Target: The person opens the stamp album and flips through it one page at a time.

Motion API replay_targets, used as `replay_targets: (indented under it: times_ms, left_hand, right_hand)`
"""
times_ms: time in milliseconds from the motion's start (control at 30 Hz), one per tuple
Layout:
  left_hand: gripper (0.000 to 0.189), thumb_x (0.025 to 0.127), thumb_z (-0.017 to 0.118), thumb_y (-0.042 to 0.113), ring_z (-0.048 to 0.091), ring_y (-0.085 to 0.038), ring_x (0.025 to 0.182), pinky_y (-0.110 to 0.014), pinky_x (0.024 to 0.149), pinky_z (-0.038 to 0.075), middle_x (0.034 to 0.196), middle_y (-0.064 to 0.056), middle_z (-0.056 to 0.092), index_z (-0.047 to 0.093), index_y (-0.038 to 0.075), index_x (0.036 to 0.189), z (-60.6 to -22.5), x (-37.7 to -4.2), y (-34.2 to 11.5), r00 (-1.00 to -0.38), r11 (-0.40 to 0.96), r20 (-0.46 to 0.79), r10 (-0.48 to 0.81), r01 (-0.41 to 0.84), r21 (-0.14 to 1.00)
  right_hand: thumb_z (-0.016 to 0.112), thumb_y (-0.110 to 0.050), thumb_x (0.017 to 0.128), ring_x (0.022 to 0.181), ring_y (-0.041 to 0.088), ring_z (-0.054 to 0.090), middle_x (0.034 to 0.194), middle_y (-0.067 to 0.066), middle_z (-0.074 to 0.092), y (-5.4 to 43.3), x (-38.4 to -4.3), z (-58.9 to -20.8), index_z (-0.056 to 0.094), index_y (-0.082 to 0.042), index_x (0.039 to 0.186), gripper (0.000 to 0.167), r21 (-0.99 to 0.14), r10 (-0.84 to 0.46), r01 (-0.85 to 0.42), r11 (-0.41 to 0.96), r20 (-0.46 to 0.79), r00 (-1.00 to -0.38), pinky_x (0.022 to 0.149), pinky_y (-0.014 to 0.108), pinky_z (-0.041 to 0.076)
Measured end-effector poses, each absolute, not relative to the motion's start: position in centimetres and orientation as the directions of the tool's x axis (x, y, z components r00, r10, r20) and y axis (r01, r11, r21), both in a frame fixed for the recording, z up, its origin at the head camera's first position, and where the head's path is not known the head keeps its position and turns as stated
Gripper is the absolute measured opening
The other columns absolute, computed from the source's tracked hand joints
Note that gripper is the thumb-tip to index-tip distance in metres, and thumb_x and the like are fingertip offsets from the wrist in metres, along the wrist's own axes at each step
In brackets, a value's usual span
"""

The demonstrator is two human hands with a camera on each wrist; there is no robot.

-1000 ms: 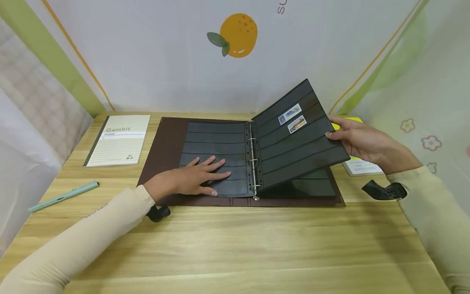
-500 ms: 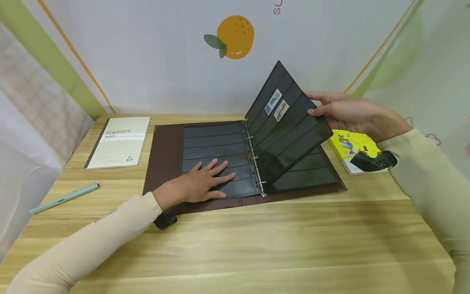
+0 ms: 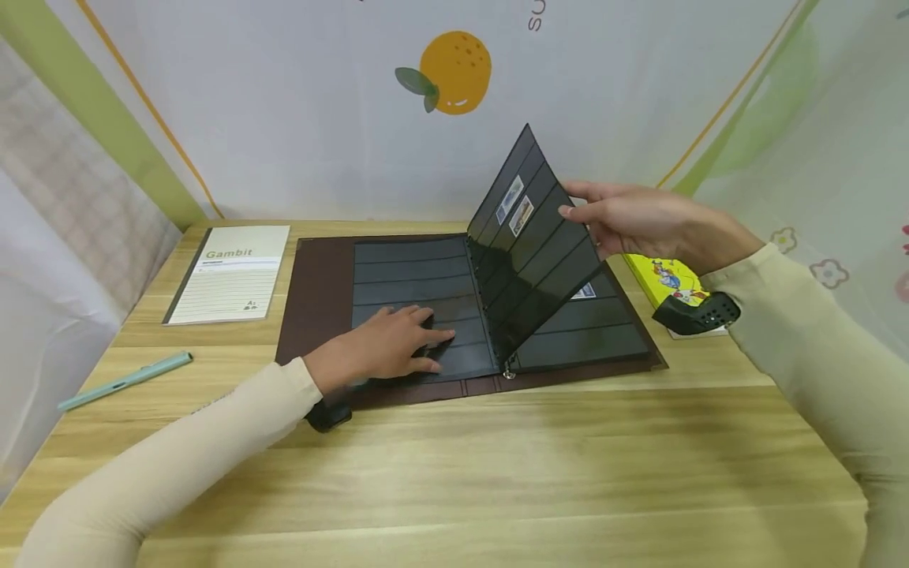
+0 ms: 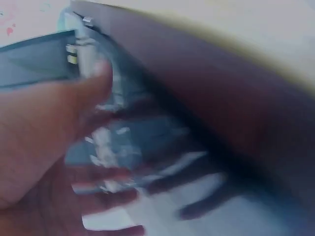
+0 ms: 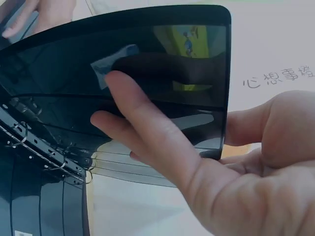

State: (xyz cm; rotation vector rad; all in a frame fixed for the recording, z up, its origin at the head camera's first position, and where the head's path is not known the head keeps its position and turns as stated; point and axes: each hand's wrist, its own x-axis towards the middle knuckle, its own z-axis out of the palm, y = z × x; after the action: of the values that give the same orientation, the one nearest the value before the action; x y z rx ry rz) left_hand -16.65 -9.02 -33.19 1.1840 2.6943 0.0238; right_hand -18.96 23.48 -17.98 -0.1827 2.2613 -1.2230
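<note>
A brown ring-binder stamp album (image 3: 312, 292) lies spread on the table. My right hand (image 3: 649, 221) pinches the outer edge of a black stockbook page (image 3: 543, 260), which stands steeply raised from the rings. Two stamps (image 3: 521, 215) sit in strips on that page's left face. In the right wrist view, fingers (image 5: 165, 132) lie along the page's other face. My left hand (image 3: 387, 343) rests on the left-hand black page (image 3: 412, 272), its fingers spread and slightly bent. The left wrist view is blurred. Below the raised page, part of a stamp (image 3: 585, 291) shows on the right-hand page.
A Gambit notebook (image 3: 227, 276) and a teal pen (image 3: 128, 381) lie left of the album. A yellow illustrated booklet (image 3: 663, 276) lies at its right, partly behind my right wrist. A printed curtain (image 3: 319, 118) hangs along the table's back edge.
My right hand has swung the page leftward and up, and a stamp on the page beneath has come into view. The left hand's fingers have bent a little; the album has turned slightly.
</note>
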Motion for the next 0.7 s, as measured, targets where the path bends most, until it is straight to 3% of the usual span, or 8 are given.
replay_targets:
  times_ms: [67,133,233,267,367,467,567,700]
  left_hand:
    - [0.059,0.101,0.059,0.047,0.063,-0.033,0.124,-0.049,0.098,0.056,0.141,-0.019,0.061,0.050,0.017,0.151,-31.5,-16.4,-7.4,-0.696,0.686,-0.070,0.715,0.678,0.265]
    - [0.057,0.103,0.056,0.046,0.071,-0.028,0.110,-0.040,0.088,0.060,0.134,-0.014,0.067,0.051,0.014,0.149,-29.0,-16.0,-5.2,-0.750,0.638,-0.005,0.661,0.559,0.529]
    - [0.061,0.103,0.051,0.051,0.071,-0.021,0.107,-0.035,0.083,0.061,0.137,-0.006,0.065,0.047,0.015,0.153,-24.9,-15.2,-1.5,-0.827,0.452,-0.009,0.562,0.298,0.840]
    - [0.063,0.103,0.051,0.054,0.066,-0.020,0.121,-0.035,0.086,0.061,0.150,-0.003,0.056,0.046,0.015,0.153,-23.6,-14.9,-0.5,-0.842,0.415,-0.044,0.538,0.219,0.883]
    - [0.066,0.101,0.055,0.051,0.063,-0.020,0.124,-0.035,0.077,0.063,0.152,-0.006,0.051,0.047,0.009,0.151,-20.9,-14.5,1.8,-0.853,0.395,-0.121,0.508,0.106,0.913]
    - [0.064,0.101,0.058,0.042,0.069,-0.022,0.110,-0.033,0.072,0.063,0.150,-0.009,0.051,0.044,0.005,0.152,-19.8,-14.0,2.7,-0.860,0.442,-0.151,0.487,0.093,0.892]
    - [0.054,0.102,0.056,0.030,0.072,-0.018,0.087,-0.031,0.069,0.063,0.123,-0.008,0.065,0.048,0.003,0.148,-19.5,-13.8,2.5,-0.869,0.430,-0.139,0.475,0.091,0.898]
    - [0.039,0.103,0.049,0.014,0.061,-0.017,0.066,-0.033,0.066,0.063,0.087,-0.009,0.060,0.058,0.003,0.139,-19.7,-13.7,1.0,-0.875,0.363,-0.082,0.478,0.112,0.925]
  right_hand:
    - [0.041,-0.034,0.110,0.052,0.005,0.042,0.106,0.000,0.060,23.2,-19.0,-17.8,-0.012,-0.028,0.163,0.076,-0.813,-0.373,0.147,0.563,-0.409,-0.833,0.065,0.023,0.053]
    - [0.040,-0.034,0.110,0.051,0.004,0.044,0.142,0.004,0.051,23.0,-19.0,-17.5,-0.014,-0.027,0.162,0.075,-0.823,-0.396,0.148,0.549,-0.412,-0.821,0.064,0.022,0.054]
    - [0.040,-0.035,0.110,0.051,0.004,0.048,0.116,0.000,0.065,22.5,-18.9,-17.3,-0.014,-0.028,0.162,0.076,-0.834,-0.405,0.177,0.522,-0.425,-0.809,0.065,0.022,0.056]
    - [0.040,-0.035,0.110,0.052,0.005,0.050,0.096,-0.002,0.064,22.3,-18.9,-17.2,-0.014,-0.028,0.162,0.076,-0.838,-0.408,0.189,0.512,-0.431,-0.805,0.066,0.022,0.057]
    - [0.039,-0.032,0.110,0.054,0.005,0.050,0.066,-0.006,0.046,21.7,-18.6,-17.1,-0.014,-0.029,0.162,0.074,-0.846,-0.417,0.214,0.488,-0.442,-0.794,0.068,0.022,0.058]
    - [0.038,-0.030,0.111,0.055,0.006,0.052,0.073,-0.004,0.049,21.3,-18.1,-16.9,-0.015,-0.030,0.162,0.074,-0.856,-0.432,0.224,0.465,-0.441,-0.787,0.072,0.024,0.060]
    - [0.040,-0.030,0.110,0.078,0.008,0.071,0.128,0.008,0.059,21.2,-17.7,-16.7,-0.018,-0.031,0.161,0.077,-0.882,-0.484,0.225,0.415,-0.423,-0.766,0.085,0.033,0.062]
    - [0.042,-0.032,0.109,0.127,0.032,0.064,0.170,0.018,0.006,21.4,-17.3,-17.2,-0.014,-0.032,0.162,0.077,-0.928,-0.609,0.197,0.315,-0.357,-0.709,0.102,0.048,0.054]
